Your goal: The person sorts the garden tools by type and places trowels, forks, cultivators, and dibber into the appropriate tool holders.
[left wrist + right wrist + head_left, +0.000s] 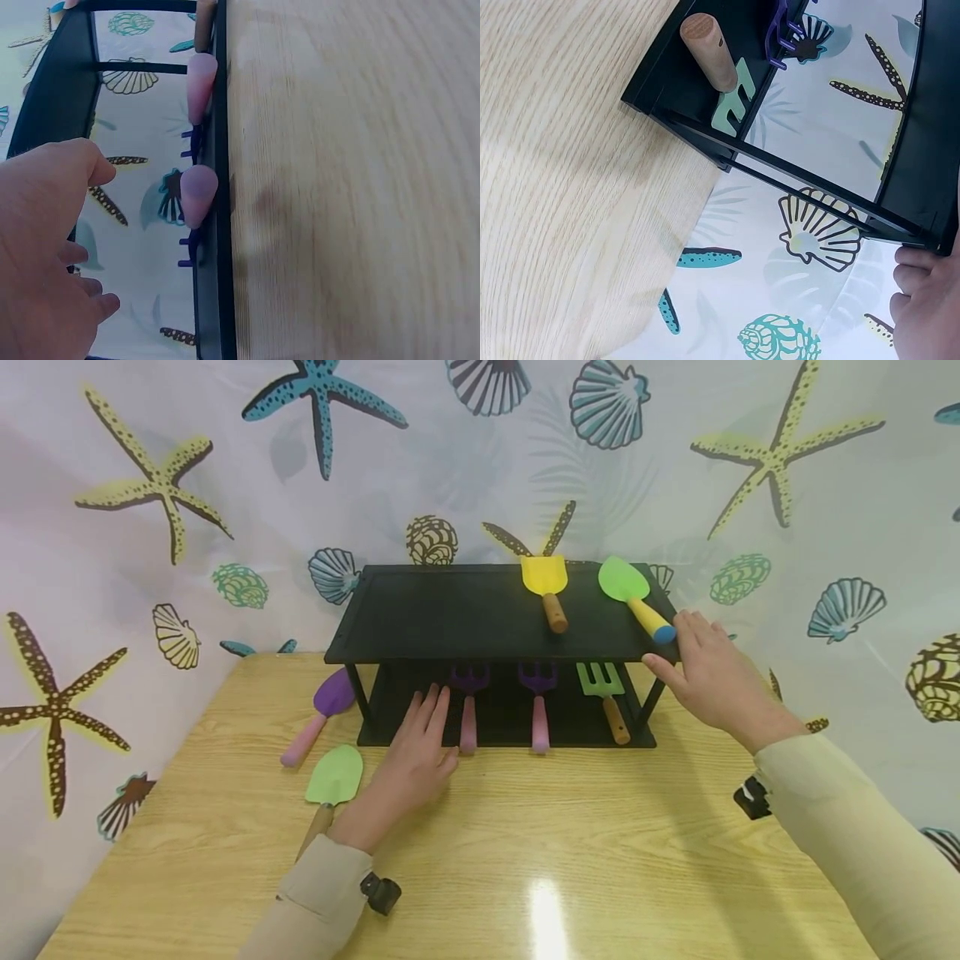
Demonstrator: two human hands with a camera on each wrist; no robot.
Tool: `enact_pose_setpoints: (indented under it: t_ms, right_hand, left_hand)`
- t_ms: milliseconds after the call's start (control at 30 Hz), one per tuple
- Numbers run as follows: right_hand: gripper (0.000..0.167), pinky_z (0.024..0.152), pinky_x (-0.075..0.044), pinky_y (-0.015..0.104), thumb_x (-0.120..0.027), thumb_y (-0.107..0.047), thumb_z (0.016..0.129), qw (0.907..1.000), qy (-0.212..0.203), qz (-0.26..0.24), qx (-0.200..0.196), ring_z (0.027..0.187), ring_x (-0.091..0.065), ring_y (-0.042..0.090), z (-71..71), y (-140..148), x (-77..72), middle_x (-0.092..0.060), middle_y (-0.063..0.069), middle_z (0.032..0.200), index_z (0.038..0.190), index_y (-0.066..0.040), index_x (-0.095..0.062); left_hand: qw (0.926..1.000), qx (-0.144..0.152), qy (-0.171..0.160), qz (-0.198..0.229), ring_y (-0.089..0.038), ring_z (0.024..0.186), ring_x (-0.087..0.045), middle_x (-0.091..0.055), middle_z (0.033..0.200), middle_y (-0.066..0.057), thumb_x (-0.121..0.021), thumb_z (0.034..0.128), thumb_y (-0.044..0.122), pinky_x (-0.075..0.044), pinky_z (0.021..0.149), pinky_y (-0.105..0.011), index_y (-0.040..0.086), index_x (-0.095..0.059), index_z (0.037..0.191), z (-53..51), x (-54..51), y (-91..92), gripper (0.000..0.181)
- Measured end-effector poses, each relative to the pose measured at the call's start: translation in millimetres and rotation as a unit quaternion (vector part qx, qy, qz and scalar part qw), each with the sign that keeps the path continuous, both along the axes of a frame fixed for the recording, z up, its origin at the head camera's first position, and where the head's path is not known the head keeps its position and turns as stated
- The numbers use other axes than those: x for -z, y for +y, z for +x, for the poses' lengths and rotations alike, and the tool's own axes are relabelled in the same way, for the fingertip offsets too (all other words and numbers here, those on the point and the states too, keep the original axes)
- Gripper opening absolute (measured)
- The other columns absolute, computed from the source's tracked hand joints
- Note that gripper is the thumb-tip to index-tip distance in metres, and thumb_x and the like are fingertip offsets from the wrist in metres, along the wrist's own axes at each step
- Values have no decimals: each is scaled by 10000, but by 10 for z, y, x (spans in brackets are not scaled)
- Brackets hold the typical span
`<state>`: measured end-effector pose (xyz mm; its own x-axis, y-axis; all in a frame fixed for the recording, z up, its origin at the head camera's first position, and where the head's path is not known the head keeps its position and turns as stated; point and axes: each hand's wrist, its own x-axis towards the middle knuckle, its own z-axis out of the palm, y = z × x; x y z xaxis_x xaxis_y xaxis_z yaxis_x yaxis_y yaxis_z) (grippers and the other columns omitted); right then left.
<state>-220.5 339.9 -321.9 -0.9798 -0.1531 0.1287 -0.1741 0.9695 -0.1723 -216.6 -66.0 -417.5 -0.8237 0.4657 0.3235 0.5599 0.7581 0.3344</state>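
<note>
A black two-tier rack [442, 618] stands on the wooden table. My right hand [712, 672] holds its top tier by the right front corner, thumb at the front edge and fingers bent down over the side. My left hand [420, 747] is before the left part of the lower tier, fingers loosely extended, holding nothing. Beside it on that tier lie two purple hand forks with pink handles [468, 724] [540, 724], then a green hand fork [603, 689] with a wooden handle. A yellow shovel [545, 578] and a green trowel [624, 581] lie on top.
Left of the rack, a purple trowel [333, 693] with a pink handle lies on the table [600, 843]. Nearer, a light green trowel [335, 774] lies partly behind my left forearm. A curtain [480, 468] printed with starfish and shells hangs behind and at the sides.
</note>
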Motion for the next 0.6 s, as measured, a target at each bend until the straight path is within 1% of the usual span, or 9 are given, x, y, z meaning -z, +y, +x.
enact_pose_setpoints:
  t_ms: [100, 233, 333, 467, 600]
  right_hand:
    - [944, 1247, -47, 585, -276, -649, 1003, 10000, -23, 54, 16, 1508, -65, 484, -3, 1, -3, -59, 320, 1622, 1555, 78, -35]
    - [941, 1247, -40, 585, -281, -645, 1005, 10000, 1, 30, 14, 1507, -66, 485, -8, -3, 4, -62, 320, 1622, 1555, 79, -40]
    - [937, 1246, -41, 588, -277, -644, 1006, 10000, 23, 17, 12, 1506, -71, 488, -8, -4, 8, -67, 322, 1621, 1555, 78, -43]
    - [936, 1246, -40, 589, -276, -643, 1007, 10000, 26, -1, 4, 1505, -71, 489, -6, -6, 16, -70, 325, 1619, 1555, 79, -42]
    - [937, 1247, -36, 589, -285, -640, 1007, 10000, 22, -41, 0, 1505, -67, 490, 1, -11, 15, -67, 327, 1619, 1554, 81, -41]
  left_hand:
    - [9998, -84, -133, 141, -461, 1499, -190, -212, 1602, -298, -664, 911, 152, -226, 1228, -549, -52, -184, 1553, 62, -17, -99, 827]
    - [9984, -308, -453, 147, -470, 1511, -127, -155, 1631, -265, -636, 933, 190, -215, 1225, -569, -7, -119, 1577, 158, -36, -254, 849]
    - [9966, -467, -662, 112, -447, 1525, -79, -100, 1652, -230, -614, 951, 211, -195, 1229, -573, 24, -59, 1588, 221, -32, -359, 865]
    - [9961, -578, -658, 82, -446, 1527, -70, -84, 1654, -231, -611, 956, 215, -199, 1226, -575, 16, -48, 1587, 299, -17, -475, 868]
    - [9962, -654, -577, 54, -469, 1514, -107, -109, 1645, -248, -612, 954, 214, -229, 1213, -583, 4, -71, 1583, 368, 4, -572, 855]
